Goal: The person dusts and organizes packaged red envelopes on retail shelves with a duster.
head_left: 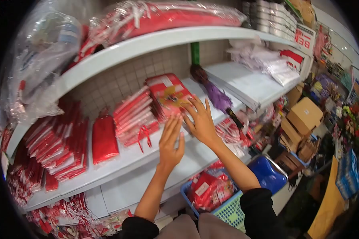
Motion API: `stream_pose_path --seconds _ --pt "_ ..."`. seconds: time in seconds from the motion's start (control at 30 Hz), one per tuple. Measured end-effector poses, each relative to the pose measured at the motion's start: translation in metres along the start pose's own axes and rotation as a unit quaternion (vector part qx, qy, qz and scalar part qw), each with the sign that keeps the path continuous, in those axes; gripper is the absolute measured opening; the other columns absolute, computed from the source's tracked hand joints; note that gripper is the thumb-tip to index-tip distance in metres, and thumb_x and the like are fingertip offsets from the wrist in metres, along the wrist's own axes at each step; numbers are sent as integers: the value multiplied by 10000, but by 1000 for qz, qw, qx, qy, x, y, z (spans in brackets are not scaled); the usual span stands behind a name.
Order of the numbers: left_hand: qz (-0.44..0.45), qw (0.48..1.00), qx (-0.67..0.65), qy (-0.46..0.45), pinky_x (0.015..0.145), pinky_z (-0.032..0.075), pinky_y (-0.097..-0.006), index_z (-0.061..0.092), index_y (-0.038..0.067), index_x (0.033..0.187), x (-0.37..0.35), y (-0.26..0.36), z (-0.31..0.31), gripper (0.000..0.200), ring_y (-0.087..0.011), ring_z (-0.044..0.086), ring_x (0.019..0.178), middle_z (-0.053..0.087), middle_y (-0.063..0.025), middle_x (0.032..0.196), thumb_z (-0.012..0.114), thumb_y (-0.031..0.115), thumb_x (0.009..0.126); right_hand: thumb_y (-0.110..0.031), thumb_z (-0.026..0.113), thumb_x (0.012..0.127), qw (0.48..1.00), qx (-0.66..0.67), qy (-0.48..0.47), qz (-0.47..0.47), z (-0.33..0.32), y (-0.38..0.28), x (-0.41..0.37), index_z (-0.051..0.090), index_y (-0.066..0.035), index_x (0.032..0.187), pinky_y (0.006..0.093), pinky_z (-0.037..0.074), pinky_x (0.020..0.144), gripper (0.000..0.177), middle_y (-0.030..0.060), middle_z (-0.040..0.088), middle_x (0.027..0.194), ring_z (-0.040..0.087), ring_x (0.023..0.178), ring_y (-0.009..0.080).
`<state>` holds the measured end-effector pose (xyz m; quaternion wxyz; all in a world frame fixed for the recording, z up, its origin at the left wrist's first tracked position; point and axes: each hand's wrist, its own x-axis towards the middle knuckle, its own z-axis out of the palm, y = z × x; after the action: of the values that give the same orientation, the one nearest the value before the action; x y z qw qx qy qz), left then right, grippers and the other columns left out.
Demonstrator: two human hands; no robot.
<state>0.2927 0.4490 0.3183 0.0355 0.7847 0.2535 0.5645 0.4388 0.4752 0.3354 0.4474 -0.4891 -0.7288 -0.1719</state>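
Both hands reach over the middle shelf (131, 159). My left hand (171, 139) has its fingers stretched out at the front lower edge of a stack of red and gold packets (167, 93). My right hand (199, 119) lies with spread fingers at the stack's right side, its fingertips on or very near the packets. Neither hand is closed round anything. Just left of the stack are red and white plastic-wrapped packets (135, 115) with a red ribbon. Farther left lies a flat red packet (104, 139).
A purple folded umbrella (217, 95) lies right of the stack. Leaning red packets (60, 147) fill the shelf's left part. Below stand a basket (229, 211) with red packets and a blue stool (267, 175). Cardboard boxes (305, 115) are at right.
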Motion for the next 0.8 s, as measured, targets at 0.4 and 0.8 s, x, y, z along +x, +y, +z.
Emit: stream_pose_path --seconds 0.4,0.8 --pt "-110 972 -163 -124 1007 340 -416 494 -15 1230 -174 12 95 440 -364 410 1229 485 -206 1259 451 -51 794 -45 587 723 981 13 27 191 -21 28 -240 563 5 802 477 335 988 96 139 589 786 573 875 310" --pt "-102 807 -102 -573 1044 202 -545 553 22 1164 -380 -7 194 443 -373 166 1340 281 -147 1427 578 249 784 -88 593 731 798 -19 -124 590 27 35 -519 593 -2 868 393 481 730 162 183 593 846 602 797 328"
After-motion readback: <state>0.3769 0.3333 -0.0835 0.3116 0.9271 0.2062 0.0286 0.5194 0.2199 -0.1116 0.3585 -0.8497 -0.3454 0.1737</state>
